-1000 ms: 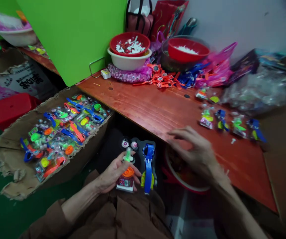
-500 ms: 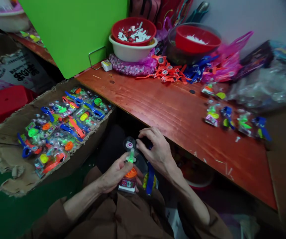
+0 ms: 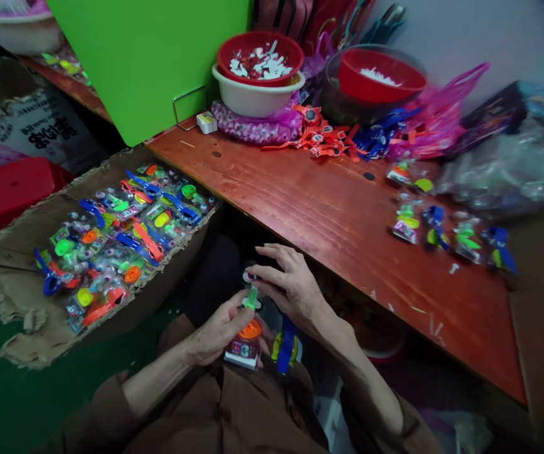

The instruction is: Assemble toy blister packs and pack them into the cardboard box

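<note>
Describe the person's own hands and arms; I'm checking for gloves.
No gloves: the left hand and right hand are both bare, with no rings or bands visible. The forearms are bare too, leading into the loose brown cloth of the left sleeve and right sleeve.

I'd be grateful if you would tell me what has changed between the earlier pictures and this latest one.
The right hand has moved left, away from over the bowl below the table edge, and its fingers now spread over the top of the toy pack. The left hand still holds that pack. The cardboard tray of toy packs and the items on the wooden table stayed as they were.
</note>
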`<action>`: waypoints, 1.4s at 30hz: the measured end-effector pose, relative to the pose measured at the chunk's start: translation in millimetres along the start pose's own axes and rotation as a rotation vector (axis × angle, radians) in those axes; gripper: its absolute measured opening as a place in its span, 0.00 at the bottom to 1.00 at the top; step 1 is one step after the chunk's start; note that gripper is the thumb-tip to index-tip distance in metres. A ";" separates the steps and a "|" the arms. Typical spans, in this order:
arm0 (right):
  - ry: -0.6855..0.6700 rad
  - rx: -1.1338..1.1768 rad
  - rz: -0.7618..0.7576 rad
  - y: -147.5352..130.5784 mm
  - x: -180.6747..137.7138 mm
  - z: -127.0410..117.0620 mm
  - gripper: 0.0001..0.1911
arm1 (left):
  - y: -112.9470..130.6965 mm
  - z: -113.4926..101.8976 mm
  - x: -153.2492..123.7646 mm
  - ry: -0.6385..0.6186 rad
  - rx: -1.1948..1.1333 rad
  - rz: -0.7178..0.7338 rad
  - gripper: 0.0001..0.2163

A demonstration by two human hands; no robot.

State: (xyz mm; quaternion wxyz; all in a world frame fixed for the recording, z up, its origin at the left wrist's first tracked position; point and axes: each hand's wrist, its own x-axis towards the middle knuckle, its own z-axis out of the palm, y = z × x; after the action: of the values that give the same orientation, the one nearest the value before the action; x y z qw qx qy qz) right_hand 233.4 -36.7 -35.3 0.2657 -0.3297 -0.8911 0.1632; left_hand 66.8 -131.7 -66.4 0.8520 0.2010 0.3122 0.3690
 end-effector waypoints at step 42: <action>-0.040 -0.916 0.441 175.7 -58.3 -71.5 0.13 | 1.0 5.7 24.9 0.284 -0.071 0.003 0.25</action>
State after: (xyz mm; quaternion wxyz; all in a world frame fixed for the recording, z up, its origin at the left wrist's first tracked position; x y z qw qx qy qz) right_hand 400.4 60.4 -80.9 0.0361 -0.5897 -0.7851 -0.1860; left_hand 83.5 -112.9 -71.2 0.8053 0.1171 0.4161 0.4057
